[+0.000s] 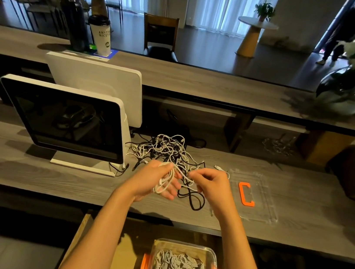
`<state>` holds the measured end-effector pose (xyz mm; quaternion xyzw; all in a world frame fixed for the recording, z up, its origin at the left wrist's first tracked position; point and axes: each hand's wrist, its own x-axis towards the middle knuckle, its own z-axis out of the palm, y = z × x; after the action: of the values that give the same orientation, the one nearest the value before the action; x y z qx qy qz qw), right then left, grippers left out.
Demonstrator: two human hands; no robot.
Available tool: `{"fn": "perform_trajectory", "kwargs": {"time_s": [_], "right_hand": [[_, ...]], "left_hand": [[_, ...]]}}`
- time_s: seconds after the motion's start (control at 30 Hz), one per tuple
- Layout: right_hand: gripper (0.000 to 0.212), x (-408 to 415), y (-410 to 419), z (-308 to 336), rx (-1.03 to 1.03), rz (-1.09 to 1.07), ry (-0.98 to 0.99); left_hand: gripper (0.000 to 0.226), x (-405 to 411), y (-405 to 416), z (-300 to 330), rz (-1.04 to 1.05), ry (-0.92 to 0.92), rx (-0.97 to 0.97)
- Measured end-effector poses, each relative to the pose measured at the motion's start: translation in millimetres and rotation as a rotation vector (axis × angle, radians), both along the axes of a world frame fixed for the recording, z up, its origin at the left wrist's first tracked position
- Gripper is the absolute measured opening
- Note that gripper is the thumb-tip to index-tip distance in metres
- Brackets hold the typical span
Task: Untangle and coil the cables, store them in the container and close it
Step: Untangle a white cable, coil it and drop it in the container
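Seen from a head-worn camera looking down at a grey wood-grain counter, two bare hands work at one tangled pile of cables, white and black strands knotted together; the number of separate cables in the pile cannot be counted. The left hand is held palm up with several loops of one white cable wound around its fingers, which curl loosely about the coil. The right hand is just beside it, its fingertips pinching a white strand that runs back toward the left hand's coil. One black cable loop lies on the counter below and between the hands. To the right of the hands one clear plastic lid lies flat on the counter, with one orange clip on it. Below the counter edge, near the person's body, one clear container sits open on a brown surface, holding several coiled grey-white cables, too bunched to count; two orange latches show, one on each side. On the left of the counter stands one screen terminal, its display dark. On the higher shelf behind stand one dark bottle and one paper cup.
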<state>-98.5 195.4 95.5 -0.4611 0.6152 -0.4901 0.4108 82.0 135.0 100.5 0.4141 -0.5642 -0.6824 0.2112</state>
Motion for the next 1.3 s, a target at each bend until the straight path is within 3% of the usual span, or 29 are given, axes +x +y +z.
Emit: {"fn": "perform_trajectory", "kwargs": {"time_s": [0.1, 0.27, 0.37, 0.53, 0.7, 0.8, 0.9, 1.07, 1.2, 1.3], "right_hand": [[0.025, 11, -2, 5, -0.015, -0.049, 0.036], [0.049, 39, -11, 1, 0.133, -0.12, 0.199], [0.053, 60, -12, 2, 0.1, -0.177, 0.065], [0.04, 71, -11, 9, 0.027, -0.301, -0.215], [0.036, 67, -8, 13, -0.011, -0.307, -0.325], [0.038, 68, -7, 12, -0.007, -0.333, -0.335], [0.042, 63, -6, 9, -0.144, -0.435, -0.082], [0.031, 35, 1, 13, -0.315, -0.383, 0.119], [0.016, 17, 5, 20, -0.321, -0.288, 0.292], [0.017, 7, 6, 20, -0.316, -0.166, 0.367]], "left_hand": [[0.042, -16, 0, -6, 0.225, 0.023, -0.073], [0.039, -45, 17, 0, 0.444, 0.328, -0.181], [0.038, -62, 31, 2, 0.557, 0.389, -0.266], [0.04, -70, 37, -7, 0.637, 0.414, -0.305], [0.032, -68, 39, -17, 0.635, 0.235, -0.429], [0.038, -67, 37, -20, 0.598, 0.174, -0.504], [0.05, -67, 41, -19, 0.511, 0.227, -0.464], [0.038, -58, 38, -7, 0.437, 0.193, -0.569], [0.033, -45, 29, 10, 0.107, -0.014, -0.57], [0.029, -35, 25, 13, -0.057, 0.036, -0.435]]}}
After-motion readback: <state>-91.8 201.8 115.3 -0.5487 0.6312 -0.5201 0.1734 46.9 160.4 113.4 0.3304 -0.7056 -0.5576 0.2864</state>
